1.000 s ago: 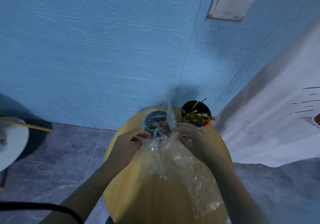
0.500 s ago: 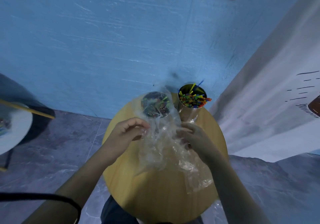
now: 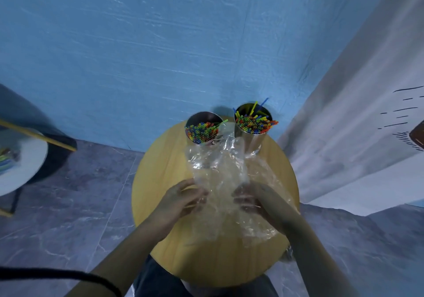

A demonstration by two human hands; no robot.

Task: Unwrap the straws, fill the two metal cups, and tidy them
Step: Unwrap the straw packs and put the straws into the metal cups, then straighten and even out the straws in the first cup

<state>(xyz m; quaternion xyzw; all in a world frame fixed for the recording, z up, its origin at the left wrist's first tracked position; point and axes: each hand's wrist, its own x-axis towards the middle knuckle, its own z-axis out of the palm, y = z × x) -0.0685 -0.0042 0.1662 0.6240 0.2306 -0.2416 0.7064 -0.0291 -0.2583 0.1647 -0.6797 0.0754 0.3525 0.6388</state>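
Observation:
Two metal cups stand at the far edge of the round yellow table (image 3: 160,172). The left cup (image 3: 203,129) and the right cup (image 3: 252,131) both hold several upright coloured straws (image 3: 253,122). A crumpled clear plastic wrapper (image 3: 220,175) lies spread from the cups toward me, its far end leaning on them. My left hand (image 3: 181,201) pinches the wrapper's left side. My right hand (image 3: 257,201) grips its right side, partly veiled by the film.
A blue wall rises right behind the table. A white cloth-covered surface (image 3: 358,136) stands close on the right. A small white side table (image 3: 20,163) with coloured items sits at the far left over the grey tiled floor.
Both hands have drawn back from the left cup toward me, pulling the wrapper off it. The left cup's straws now show uncovered. The view has tilted down.

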